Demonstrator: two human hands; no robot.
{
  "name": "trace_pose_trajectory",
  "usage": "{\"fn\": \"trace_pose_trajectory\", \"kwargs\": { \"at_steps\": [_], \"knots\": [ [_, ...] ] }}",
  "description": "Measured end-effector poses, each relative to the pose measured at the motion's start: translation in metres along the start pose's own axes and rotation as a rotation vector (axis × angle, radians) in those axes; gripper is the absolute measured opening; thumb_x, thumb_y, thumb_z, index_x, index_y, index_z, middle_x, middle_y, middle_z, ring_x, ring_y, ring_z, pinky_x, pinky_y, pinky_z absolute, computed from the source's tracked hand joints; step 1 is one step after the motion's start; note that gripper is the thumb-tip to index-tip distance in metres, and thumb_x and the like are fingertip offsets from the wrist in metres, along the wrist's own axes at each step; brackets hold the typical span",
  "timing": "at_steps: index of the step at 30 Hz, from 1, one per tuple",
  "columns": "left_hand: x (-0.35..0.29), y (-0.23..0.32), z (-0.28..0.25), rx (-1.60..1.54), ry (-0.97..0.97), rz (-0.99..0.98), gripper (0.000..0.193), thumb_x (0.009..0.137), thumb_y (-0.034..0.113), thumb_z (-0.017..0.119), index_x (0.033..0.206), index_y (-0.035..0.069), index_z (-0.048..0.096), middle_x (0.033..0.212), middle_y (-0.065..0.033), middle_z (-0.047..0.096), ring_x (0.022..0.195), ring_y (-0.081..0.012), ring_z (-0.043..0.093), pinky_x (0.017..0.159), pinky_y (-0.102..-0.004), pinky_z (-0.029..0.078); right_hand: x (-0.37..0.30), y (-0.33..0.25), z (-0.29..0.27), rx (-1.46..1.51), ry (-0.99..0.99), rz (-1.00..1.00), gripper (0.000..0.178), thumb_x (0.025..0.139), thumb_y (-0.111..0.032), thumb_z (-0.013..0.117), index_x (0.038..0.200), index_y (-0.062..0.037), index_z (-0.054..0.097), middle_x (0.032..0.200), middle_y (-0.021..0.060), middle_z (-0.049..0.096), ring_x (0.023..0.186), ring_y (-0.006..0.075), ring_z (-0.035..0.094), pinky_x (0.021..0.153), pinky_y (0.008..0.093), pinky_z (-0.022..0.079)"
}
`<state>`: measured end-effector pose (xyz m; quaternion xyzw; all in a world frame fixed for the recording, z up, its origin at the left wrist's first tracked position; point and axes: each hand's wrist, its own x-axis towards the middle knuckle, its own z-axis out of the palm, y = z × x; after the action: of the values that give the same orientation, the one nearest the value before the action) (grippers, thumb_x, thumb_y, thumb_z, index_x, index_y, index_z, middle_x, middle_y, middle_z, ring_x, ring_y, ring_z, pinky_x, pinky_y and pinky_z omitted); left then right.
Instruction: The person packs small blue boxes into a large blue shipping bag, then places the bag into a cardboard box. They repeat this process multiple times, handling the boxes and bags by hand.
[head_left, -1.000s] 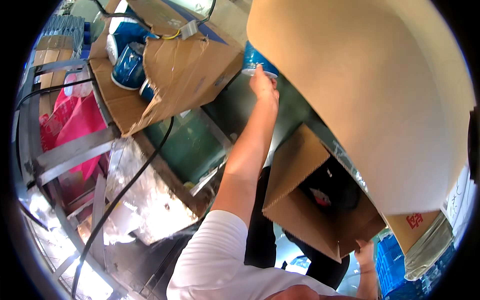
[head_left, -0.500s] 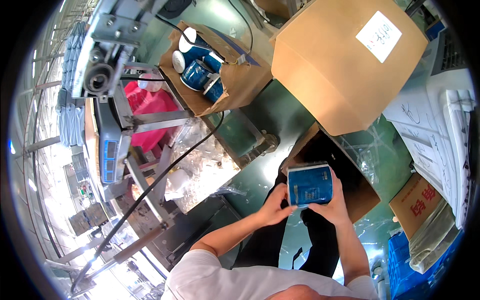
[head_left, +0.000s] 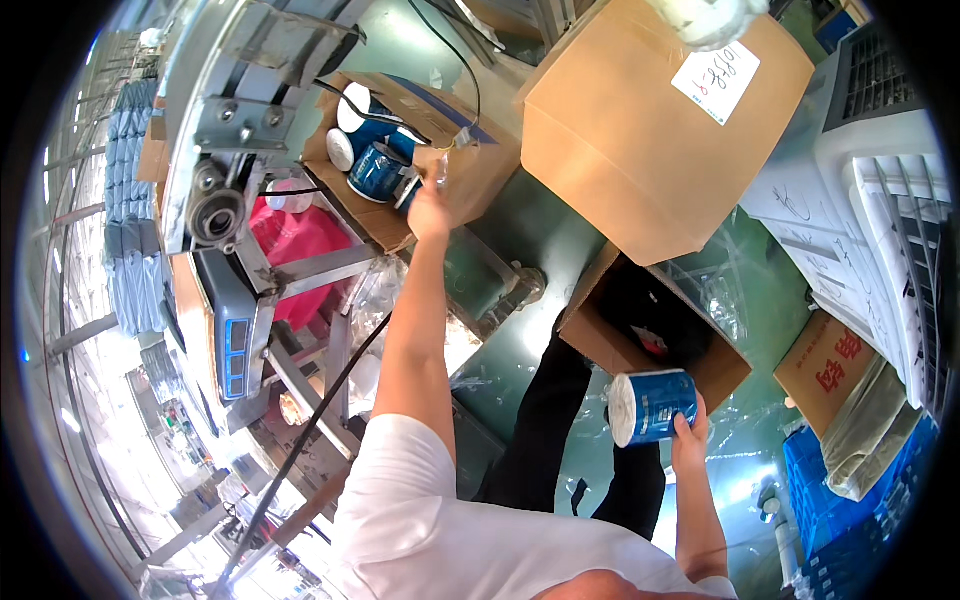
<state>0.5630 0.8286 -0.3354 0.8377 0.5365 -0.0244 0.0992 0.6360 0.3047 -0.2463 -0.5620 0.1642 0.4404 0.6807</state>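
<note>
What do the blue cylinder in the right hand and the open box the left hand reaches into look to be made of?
The blue cylinder looks like a painted or wrapped metal canister: glossy blue side with a sheen, white end face; coated card can't be ruled out. The right hand grips it from below. The open box is plain corrugated cardboard: matte brown, folded flaps. The left hand is at its rim.

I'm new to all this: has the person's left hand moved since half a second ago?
Yes. The left hand left the blue can and reached up to the open box of cans; the right hand alone holds the can.
</note>
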Motion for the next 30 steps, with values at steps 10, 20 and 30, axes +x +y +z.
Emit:
{"fn": "trace_pose_trajectory", "kwargs": {
  "at_steps": [10, 20, 30],
  "knots": [
    [-0.045, 0.010, 0.018, -0.166, 0.200, 0.517, 0.011, 0.063, 0.004, 0.052, 0.066, 0.012, 0.058, 0.065, -0.0102, 0.057, 0.062, -0.0283, 0.057, 0.054, -0.0392, 0.045, -0.019, 0.022, 0.031, -0.108, -0.030, 0.097, 0.056, 0.078, -0.013, 0.064, 0.126, -0.0038, 0.036, 0.115, 0.0063, 0.049, 0.106, 0.0170, 0.046, 0.095, 0.0303, 0.033],
    [-0.093, 0.048, 0.006, -0.301, -0.352, 0.525, 0.013, 0.066, 0.003, 0.052, 0.068, 0.011, 0.061, 0.067, -0.0079, 0.055, 0.067, -0.0266, 0.057, 0.061, -0.0368, 0.047, 0.020, 0.022, 0.082, -0.153, -0.074, 0.104, 0.051, 0.082, -0.013, 0.058, 0.127, -0.0048, 0.036, 0.118, 0.0061, 0.046, 0.107, 0.0159, 0.043, 0.096, 0.0290, 0.031],
    [0.063, -0.026, 0.000, -0.686, 0.639, -0.541, 0.061, 0.066, 0.018, 0.065, 0.118, -0.004, 0.041, 0.121, -0.0263, 0.039, 0.112, -0.0368, 0.039, 0.095, -0.0410, 0.031, 0.037, 0.011, 0.100, -0.254, -0.032, 0.063, 0.048, 0.084, -0.016, 0.055, 0.127, -0.0050, 0.036, 0.115, 0.0065, 0.047, 0.105, 0.0153, 0.044, 0.095, 0.0287, 0.032]
  ]
}}
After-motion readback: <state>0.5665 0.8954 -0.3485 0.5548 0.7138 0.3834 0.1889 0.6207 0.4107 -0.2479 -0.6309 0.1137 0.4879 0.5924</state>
